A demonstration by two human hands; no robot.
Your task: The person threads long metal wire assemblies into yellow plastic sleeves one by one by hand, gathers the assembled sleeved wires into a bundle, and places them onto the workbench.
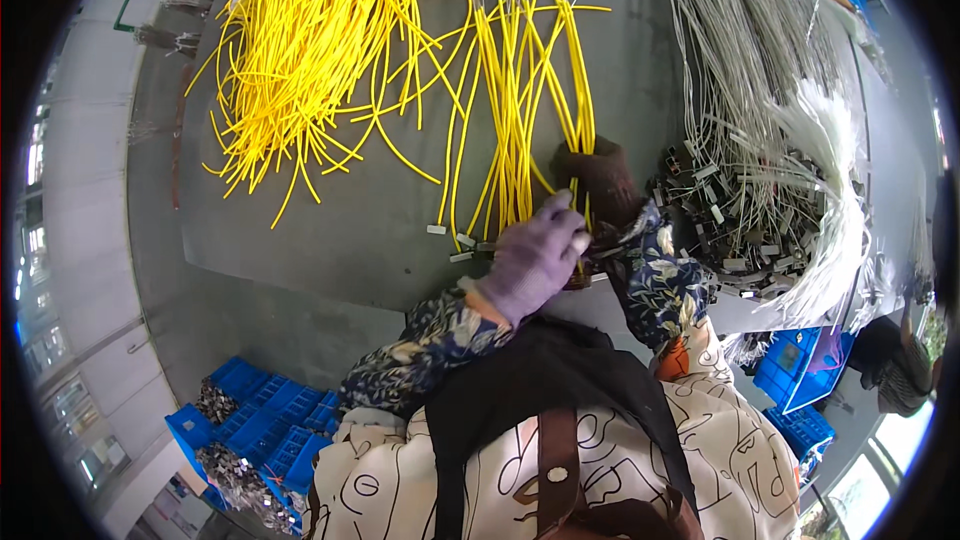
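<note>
My left hand [532, 258], in a purple-grey knitted glove, is closed at the table's near edge, its fingertips pinched at the lower end of a yellow tube [574, 188]. Just beyond it on the right, my right hand [602, 180], in a dark brown glove, is curled around the lower part of a few yellow tubes [578, 90]. Its fingertips are partly hidden. Left of it lies a loose row of yellow tubes [512, 110] with thin wires running out of their far ends. Small white connectors [436, 230] show at some near ends.
A large heap of yellow tubes [310, 50] lies at the far left of the grey table [400, 205]. Grey wires [745, 30] with dark and white connectors [735, 265] and white strands [835, 190] cover the right. Blue crates [265, 415] stand lower left. A person [895, 370] is at far right.
</note>
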